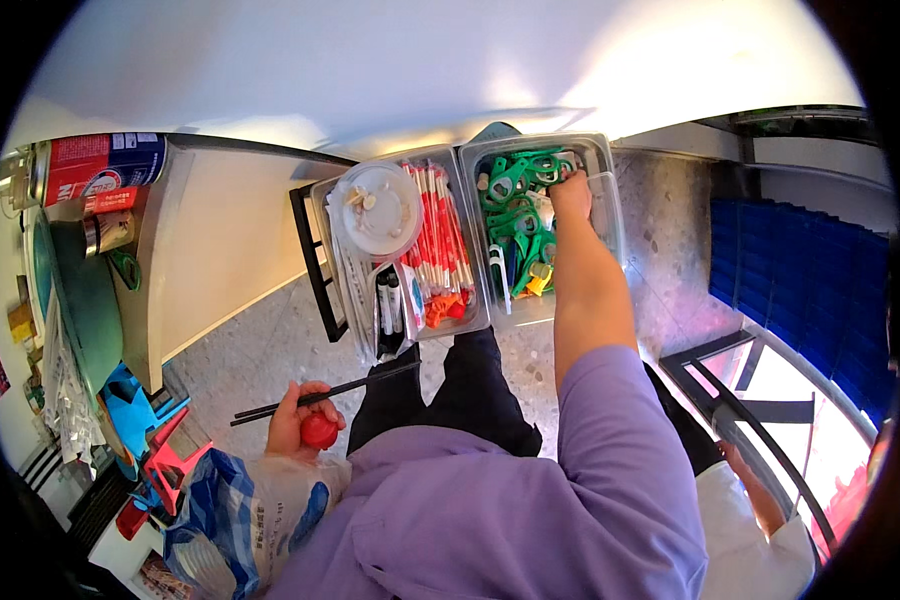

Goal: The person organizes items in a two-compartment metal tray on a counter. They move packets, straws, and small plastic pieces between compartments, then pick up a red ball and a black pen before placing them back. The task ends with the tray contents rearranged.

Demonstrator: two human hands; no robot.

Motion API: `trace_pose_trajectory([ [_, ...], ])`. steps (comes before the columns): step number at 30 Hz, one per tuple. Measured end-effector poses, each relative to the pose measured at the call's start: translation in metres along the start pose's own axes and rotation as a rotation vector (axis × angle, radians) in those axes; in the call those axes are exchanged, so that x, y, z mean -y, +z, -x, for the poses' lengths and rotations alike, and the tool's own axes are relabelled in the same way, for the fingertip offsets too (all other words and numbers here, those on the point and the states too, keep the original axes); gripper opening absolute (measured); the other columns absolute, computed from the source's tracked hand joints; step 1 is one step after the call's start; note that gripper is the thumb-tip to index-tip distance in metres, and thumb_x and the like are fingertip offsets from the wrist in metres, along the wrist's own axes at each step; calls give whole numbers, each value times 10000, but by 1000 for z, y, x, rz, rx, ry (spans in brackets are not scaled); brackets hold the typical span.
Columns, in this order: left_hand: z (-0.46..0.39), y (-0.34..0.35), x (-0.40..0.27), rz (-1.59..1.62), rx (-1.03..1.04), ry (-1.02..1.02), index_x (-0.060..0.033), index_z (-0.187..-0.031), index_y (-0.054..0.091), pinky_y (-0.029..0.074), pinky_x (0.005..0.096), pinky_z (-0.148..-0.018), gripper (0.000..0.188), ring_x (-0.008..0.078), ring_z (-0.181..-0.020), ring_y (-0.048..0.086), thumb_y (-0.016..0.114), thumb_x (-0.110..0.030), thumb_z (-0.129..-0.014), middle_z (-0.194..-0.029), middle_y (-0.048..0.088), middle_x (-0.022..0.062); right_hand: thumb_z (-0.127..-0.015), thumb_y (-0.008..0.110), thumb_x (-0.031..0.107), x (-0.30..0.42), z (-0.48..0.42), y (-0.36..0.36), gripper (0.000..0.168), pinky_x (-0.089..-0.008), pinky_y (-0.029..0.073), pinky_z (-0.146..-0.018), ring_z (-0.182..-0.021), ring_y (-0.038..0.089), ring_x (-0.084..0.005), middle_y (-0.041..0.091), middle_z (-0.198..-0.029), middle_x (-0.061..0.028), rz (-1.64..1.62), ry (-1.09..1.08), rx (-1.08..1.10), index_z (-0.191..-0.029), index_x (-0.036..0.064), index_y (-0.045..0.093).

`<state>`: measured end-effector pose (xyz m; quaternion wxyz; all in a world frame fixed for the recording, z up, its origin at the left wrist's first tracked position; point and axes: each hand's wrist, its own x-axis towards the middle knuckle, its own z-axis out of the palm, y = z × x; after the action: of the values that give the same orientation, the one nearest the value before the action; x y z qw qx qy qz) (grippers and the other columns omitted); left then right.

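My left hand (300, 420) holds a pair of black chopsticks (330, 391) and a red ball-like object (319, 431). A plastic bag with blue and white print (270, 510) hangs beside that wrist. My right hand (572, 195) reaches into the right clear plastic bin (607, 217), among green bottle openers (506, 184); its fingertips are partly hidden. The left clear bin (480, 307) touches it and holds wrapped red-and-white sticks (439, 225), black-and-white markers (388, 304) and a round translucent tub (382, 210) with small pale pieces inside.
A white surface (420, 67) spans the top. At left, a shelf board (146, 300) stands near a red-and-blue can (105, 166) and blue and red plastic stands (169, 457). A black-framed chair (765, 420) and a person in white (757, 532) are at lower right.
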<state>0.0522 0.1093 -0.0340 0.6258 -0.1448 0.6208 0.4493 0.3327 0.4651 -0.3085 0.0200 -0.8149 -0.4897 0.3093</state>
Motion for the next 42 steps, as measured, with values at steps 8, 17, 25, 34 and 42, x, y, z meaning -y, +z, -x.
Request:
trace_pose_trajectory([
  [8,0,-4,3,18,-42,-11,-69,-922,554,436,351,-569,446,275,-601,547,293,-430,-906,-605,530,107,-718,584,198,8,10,14,411,-388,456,-806,-971,534,-335,465,-1142,-223,-102,221,-116,-1042,-24,464],
  [17,3,-7,5,27,-24,44,-68,-931,553,437,361,-589,440,283,-602,541,294,-423,-907,-610,528,110,-736,568,289,-17,-7,18,330,-376,465,-694,-784,606,-274,621,-846,-136,-166,142,-190,-938,29,586],
  [25,9,-26,1,131,21,149,-69,-952,554,437,368,-591,405,287,-626,533,320,-396,-903,-626,532,108,-861,443,233,-19,170,-50,246,-294,424,-498,-559,556,-158,596,-678,-81,-618,-356,185,-857,27,578],
  [34,22,-51,-20,248,48,235,-86,-955,566,450,368,-594,392,270,-645,531,352,-408,-890,-657,536,89,-824,474,275,-9,298,-7,291,-412,448,-586,-637,579,-346,572,-657,-199,-241,-497,342,-763,5,562],
  [42,27,-78,-39,231,138,234,-72,-960,547,459,369,-613,383,275,-646,535,354,-395,-891,-662,543,100,-796,526,355,-60,280,-8,365,-442,415,-515,-580,544,-370,544,-602,-195,-119,-362,-55,-640,25,538],
])
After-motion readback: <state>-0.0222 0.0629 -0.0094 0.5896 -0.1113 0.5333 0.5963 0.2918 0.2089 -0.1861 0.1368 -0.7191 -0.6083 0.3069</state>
